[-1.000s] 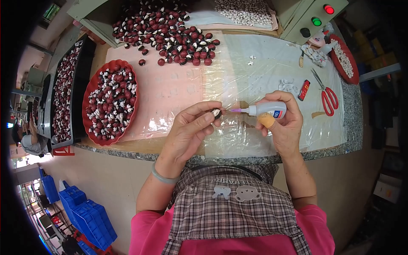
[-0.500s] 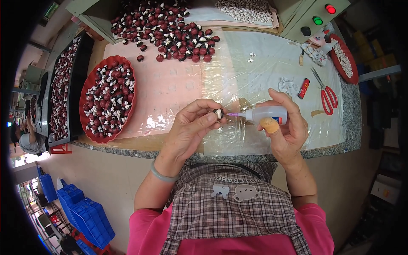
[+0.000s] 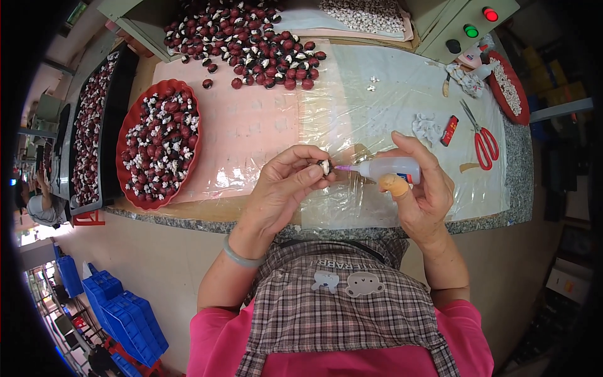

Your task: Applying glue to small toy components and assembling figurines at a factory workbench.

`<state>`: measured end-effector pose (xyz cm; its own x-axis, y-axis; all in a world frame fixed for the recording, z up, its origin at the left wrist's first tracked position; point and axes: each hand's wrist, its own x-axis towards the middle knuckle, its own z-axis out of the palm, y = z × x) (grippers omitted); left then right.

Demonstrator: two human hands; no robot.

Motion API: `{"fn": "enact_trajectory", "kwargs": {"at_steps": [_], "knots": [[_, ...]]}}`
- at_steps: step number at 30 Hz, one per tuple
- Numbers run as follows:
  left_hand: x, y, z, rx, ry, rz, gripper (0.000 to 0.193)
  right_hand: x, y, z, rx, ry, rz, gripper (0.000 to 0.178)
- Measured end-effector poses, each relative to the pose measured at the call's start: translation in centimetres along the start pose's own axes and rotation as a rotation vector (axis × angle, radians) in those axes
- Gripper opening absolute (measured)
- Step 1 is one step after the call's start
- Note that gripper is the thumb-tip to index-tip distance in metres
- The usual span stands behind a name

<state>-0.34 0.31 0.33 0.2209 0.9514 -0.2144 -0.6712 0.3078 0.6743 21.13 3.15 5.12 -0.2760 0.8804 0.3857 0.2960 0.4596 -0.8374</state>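
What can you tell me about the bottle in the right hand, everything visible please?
The bottle is small, with a cloudy, pale body that looks like plastic, a whitish shoulder and a thin purple nozzle. Part of a label with blue on it shows. Held roughly on its side above the worktop, it is gripped by the right hand. The nozzle points left, toward the piece in the left hand; whether its tip touches, I cannot tell.

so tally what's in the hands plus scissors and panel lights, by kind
Piece, left hand: 1
Bottle, right hand: 1
Scissors: 1
Red light: 1
Green light: 1
Total: 5
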Motion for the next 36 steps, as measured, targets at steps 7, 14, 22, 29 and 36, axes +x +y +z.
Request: {"fn": "enact_trajectory", "kwargs": {"at_steps": [7,14,22,29,36], "knots": [[0.1,-0.1,0.1,0.003,0.007,-0.004,0.021,0.5,0.1,-0.1,-0.071,-0.028,-0.116,0.045],[0.1,0.5,-0.1,0.002,0.037,-0.048,0.030,0.8,1.2,-0.9,0.345,0.009,0.107,0.033],[0.2,0.3,-1.0,-0.054,0.047,-0.026,0.030,3.8,6.3,-2.1,0.749,0.050,0.497,0.048],[0.2,0.4,-1.4,-0.065,0.030,-0.053,0.027,7.7,9.9,-1.2,0.306,-0.006,0.554,0.043],[0.2,0.2,-1.4,-0.072,0.070,-0.056,0.030,10.5,11.7,-0.1,-0.417,-0.118,0.099,0.020]]}}
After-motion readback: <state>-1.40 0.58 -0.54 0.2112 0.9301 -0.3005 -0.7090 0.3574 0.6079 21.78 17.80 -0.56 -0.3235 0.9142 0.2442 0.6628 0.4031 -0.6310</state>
